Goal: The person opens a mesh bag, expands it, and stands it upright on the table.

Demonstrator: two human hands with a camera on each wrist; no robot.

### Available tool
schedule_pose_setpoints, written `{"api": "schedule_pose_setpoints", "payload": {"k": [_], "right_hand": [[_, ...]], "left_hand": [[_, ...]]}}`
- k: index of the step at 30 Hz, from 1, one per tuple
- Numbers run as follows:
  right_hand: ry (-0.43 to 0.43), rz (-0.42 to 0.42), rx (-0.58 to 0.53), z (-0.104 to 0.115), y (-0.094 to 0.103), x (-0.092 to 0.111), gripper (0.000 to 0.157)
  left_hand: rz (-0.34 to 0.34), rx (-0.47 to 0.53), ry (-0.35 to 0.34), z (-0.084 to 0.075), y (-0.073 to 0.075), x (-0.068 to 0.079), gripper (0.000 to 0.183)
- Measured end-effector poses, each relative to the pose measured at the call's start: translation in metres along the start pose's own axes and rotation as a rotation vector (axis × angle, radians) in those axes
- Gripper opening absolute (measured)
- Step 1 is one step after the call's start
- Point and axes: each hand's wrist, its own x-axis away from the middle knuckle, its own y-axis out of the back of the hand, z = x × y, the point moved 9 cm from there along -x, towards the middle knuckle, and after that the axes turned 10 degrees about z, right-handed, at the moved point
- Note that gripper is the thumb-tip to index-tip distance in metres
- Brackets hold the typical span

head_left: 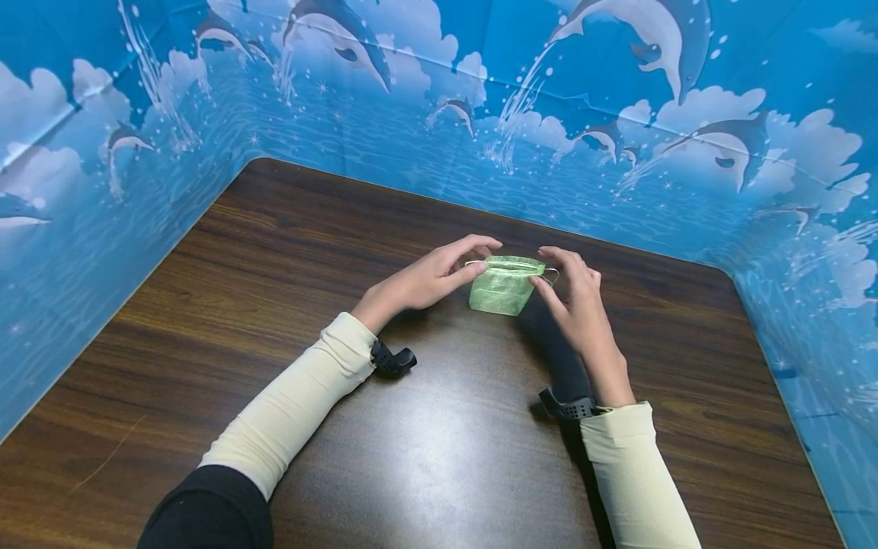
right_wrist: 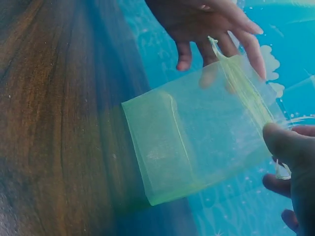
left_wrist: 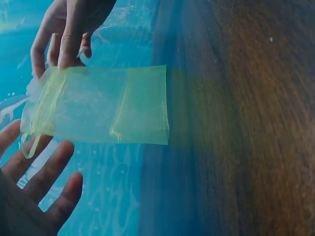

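Observation:
A small sheer green drawstring pouch hangs upright above the far part of the table, its gathered top up and loops of pale cord at both sides. My right hand pinches its right top edge between thumb and fingers, plainest in the right wrist view, where the thumb lies on the pouch. My left hand is at the left top corner with fingers spread and loosely bent. Some of those fingers show through the sheer cloth. A pale line crosses the pouch's lower part; whether it is a fold or something inside, I cannot tell.
The dark wood-grain table lies below both hands. A blue dolphin-print cloth rises behind the far edge and along the sides. Black wrist cameras sit on both wrists, the left camera close above the table.

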Motion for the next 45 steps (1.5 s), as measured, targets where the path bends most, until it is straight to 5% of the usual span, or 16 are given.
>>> {"api": "schedule_pose_setpoints", "payload": {"k": [16, 22, 27, 32, 37, 45], "right_hand": [[0.117, 0.02, 0.014, 0.009, 0.002, 0.0, 0.07], [0.138, 0.053, 0.003, 0.01, -0.002, -0.001, 0.068], [0.157, 0.066, 0.003, 0.012, -0.005, 0.001, 0.051], [0.167, 0.085, 0.028, 0.014, -0.008, 0.001, 0.033], [0.152, 0.075, 0.061, 0.015, -0.009, 0.0, 0.024], [0.132, 0.076, 0.066, 0.014, -0.011, 0.0, 0.035]], "left_hand": [[-0.008, -0.204, -0.089, -0.018, -0.002, -0.001, 0.051], [-0.003, -0.305, -0.144, -0.027, -0.005, -0.001, 0.049], [-0.006, -0.326, -0.157, -0.027, -0.005, 0.0, 0.03], [-0.039, -0.392, -0.128, -0.024, -0.003, -0.001, 0.022], [-0.14, -0.493, -0.054, -0.02, 0.004, 0.0, 0.023], [-0.138, -0.416, -0.028, -0.017, 0.006, 0.001, 0.028]]}}
